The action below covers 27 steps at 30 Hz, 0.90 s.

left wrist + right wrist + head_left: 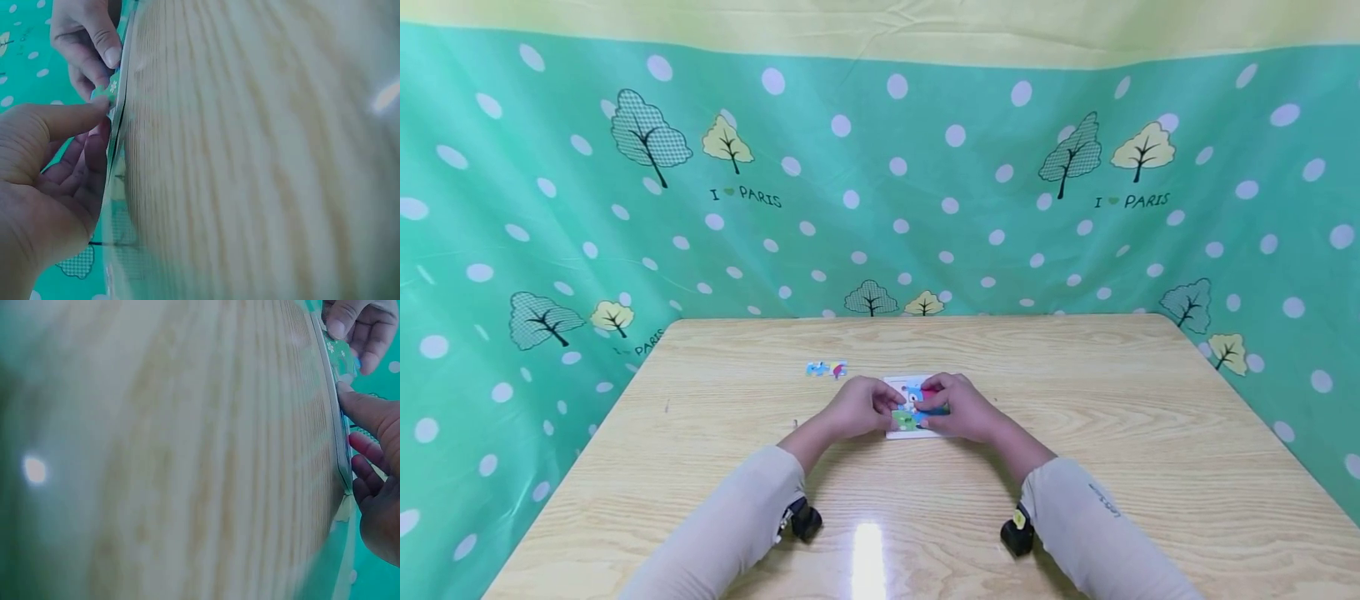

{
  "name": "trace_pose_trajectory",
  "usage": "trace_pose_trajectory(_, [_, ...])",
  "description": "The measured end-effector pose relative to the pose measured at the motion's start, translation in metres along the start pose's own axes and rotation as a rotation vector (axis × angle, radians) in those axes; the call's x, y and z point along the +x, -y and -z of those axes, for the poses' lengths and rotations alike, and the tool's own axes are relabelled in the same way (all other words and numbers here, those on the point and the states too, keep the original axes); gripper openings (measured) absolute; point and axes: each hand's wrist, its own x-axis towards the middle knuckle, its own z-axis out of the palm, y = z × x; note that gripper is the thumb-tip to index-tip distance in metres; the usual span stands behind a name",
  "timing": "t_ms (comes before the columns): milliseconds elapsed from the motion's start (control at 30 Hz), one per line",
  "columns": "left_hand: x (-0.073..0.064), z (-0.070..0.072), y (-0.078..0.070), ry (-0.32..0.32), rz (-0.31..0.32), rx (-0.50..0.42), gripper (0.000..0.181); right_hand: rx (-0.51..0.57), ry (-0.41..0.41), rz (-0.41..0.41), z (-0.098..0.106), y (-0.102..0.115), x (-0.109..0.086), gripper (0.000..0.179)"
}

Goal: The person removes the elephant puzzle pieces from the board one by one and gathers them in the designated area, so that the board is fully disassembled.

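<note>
behind the table (1150, 400), the curtain (820, 250) twice reads "i paris", a heart between; "paris" again by the table's far left corner. lettering (1105, 500) on the right sleeve (1086, 542), over the table, is too small to read.
</note>
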Motion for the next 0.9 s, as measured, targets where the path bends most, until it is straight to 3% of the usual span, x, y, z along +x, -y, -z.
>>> trace_pose_trajectory(400, [-0.006,0.004,0.008,-0.02,0.075,-0.32,0.032,-0.02,-0.002,-0.008,-0.002,-0.003,0.0,0.029])
trace_pose_trajectory(533, [-0.012,0.007,0.008,-0.02,0.093,-0.387,0.033,-0.029,0.0,-0.011,-0.003,-0.002,0.001,0.028])
trace_pose_trajectory(900, [-0.02,0.019,0.016,-0.069,0.086,-0.284,0.033,-0.007,-0.007,-0.036,-0.003,-0.003,0.001,0.026])
